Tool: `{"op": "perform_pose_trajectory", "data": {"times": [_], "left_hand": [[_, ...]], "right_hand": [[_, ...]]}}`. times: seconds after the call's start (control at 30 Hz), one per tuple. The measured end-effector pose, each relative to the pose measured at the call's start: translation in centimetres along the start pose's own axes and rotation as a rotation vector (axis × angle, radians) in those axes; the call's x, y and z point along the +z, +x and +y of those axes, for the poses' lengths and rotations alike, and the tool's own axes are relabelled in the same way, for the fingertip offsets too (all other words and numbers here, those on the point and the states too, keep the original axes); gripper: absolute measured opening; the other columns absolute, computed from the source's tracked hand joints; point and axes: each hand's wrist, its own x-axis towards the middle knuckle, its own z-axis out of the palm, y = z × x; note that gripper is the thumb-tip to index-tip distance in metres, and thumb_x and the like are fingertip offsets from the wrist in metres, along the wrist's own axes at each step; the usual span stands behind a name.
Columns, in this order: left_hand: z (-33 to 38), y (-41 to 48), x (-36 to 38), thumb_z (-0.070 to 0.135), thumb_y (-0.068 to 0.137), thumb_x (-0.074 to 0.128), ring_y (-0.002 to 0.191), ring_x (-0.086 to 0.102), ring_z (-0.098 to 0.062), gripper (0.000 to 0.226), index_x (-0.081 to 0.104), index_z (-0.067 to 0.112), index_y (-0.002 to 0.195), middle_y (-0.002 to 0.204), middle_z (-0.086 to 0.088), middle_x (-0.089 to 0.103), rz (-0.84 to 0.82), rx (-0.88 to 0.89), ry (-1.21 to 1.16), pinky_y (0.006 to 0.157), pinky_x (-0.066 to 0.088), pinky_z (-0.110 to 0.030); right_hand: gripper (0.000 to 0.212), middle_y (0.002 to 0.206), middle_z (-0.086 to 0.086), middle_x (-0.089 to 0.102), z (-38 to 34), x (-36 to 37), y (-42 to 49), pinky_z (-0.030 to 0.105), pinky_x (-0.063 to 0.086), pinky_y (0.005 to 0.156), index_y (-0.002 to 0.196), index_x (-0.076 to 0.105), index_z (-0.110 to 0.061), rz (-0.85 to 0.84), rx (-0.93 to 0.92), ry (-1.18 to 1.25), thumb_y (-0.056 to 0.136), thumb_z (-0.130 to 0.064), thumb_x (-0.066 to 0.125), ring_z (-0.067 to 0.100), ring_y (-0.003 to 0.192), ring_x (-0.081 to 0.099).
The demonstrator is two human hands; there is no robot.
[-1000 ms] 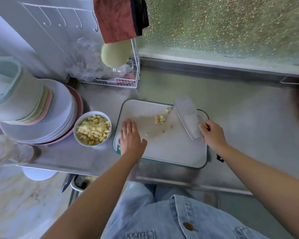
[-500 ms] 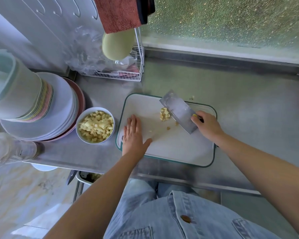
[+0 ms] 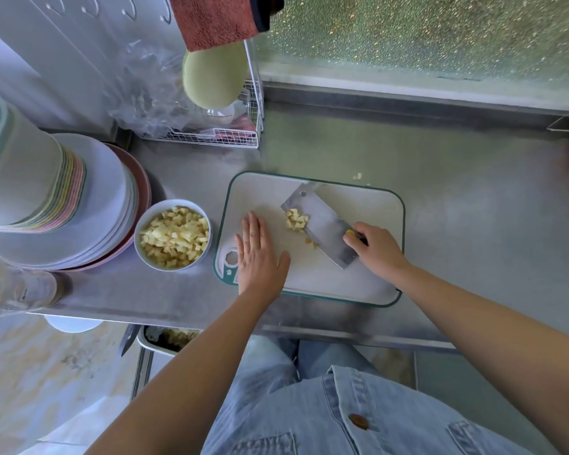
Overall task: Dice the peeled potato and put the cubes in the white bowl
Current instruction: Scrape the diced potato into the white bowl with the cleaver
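Observation:
A white cutting board with a green rim lies on the steel counter. My right hand grips the handle of a cleaver, whose broad blade lies tilted against a small heap of potato cubes on the board. My left hand rests flat on the board's left part, fingers straight, a short way left of the heap. The white bowl, nearly full of potato cubes, stands on the counter just left of the board. A couple of stray bits lie by the blade.
A stack of plates and bowls stands left of the white bowl. A wire rack with a green sponge and plastic bags sits at the back. A loose potato bit lies on the counter beyond the board. A bin shows below the counter edge.
The cleaver has swept left across the board, pushing the potato cubes together toward my left hand. My left hand has stayed flat on the board's left side.

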Motion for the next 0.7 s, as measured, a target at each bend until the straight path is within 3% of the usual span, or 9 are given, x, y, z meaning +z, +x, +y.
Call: {"op": "perform_pose_trajectory", "data": {"times": [0.17, 0.3, 0.47, 0.57, 0.7], "left_hand": [[3.4, 0.8, 1.9, 0.043, 0.085, 0.014, 0.142, -0.025, -0.013, 0.079, -0.011, 0.006, 0.151, 0.158, -0.007, -0.02, 0.041, 0.015, -0.317, 0.111, -0.026, -0.026], [5.7, 2.0, 2.1, 0.051, 0.078, 0.012, 0.139, -0.027, -0.008, 0.087, -0.012, 0.006, 0.15, 0.158, -0.007, -0.021, 0.032, 0.013, -0.52, 0.11, -0.024, -0.026], [5.6, 2.0, 2.4, 0.05, 0.081, 0.015, 0.141, -0.026, -0.009, 0.085, -0.013, 0.008, 0.15, 0.158, -0.006, -0.021, 0.016, 0.077, -0.553, 0.112, -0.022, -0.026], [5.6, 2.3, 1.9, 0.048, 0.086, 0.018, 0.142, -0.024, -0.01, 0.081, -0.012, 0.01, 0.15, 0.158, -0.004, -0.02, -0.008, 0.088, -0.592, 0.116, -0.016, -0.03], [4.9, 2.6, 0.5, 0.035, 0.093, 0.023, 0.145, -0.015, -0.008, 0.069, -0.003, 0.012, 0.152, 0.16, 0.001, -0.012, 0.0, 0.096, -0.667, 0.119, -0.006, -0.03]], "right_hand": [[0.035, 0.064, 0.02, 0.05, -0.7, 1.8, -0.6, 0.038, 0.026, 0.055, 0.072, 0.042, -0.001, 0.035, 0.016, 0.004, 0.095, -0.026, 0.052, 0.032, 0.06, 0.045], [0.034, 0.059, 0.013, 0.052, -1.5, 3.0, -1.2, 0.04, 0.037, 0.059, 0.069, 0.041, -0.009, 0.028, 0.032, -0.002, 0.095, -0.027, 0.051, 0.032, 0.059, 0.053], [0.031, 0.056, 0.005, 0.06, -2.5, 3.9, -2.0, 0.037, 0.048, 0.059, 0.072, 0.047, -0.013, -0.014, 0.077, 0.11, 0.096, -0.033, 0.05, 0.023, 0.051, 0.059], [0.031, 0.055, 0.0, 0.056, -3.2, 4.0, -2.1, 0.034, 0.047, 0.052, 0.068, 0.042, -0.023, -0.056, 0.112, 0.258, 0.097, -0.032, 0.048, 0.025, 0.051, 0.062], [0.024, 0.063, 0.005, 0.05, -3.4, 3.2, -1.8, 0.029, 0.039, 0.046, 0.076, 0.048, -0.013, -0.088, 0.218, 0.52, 0.098, -0.024, 0.048, 0.025, 0.055, 0.059]]}}
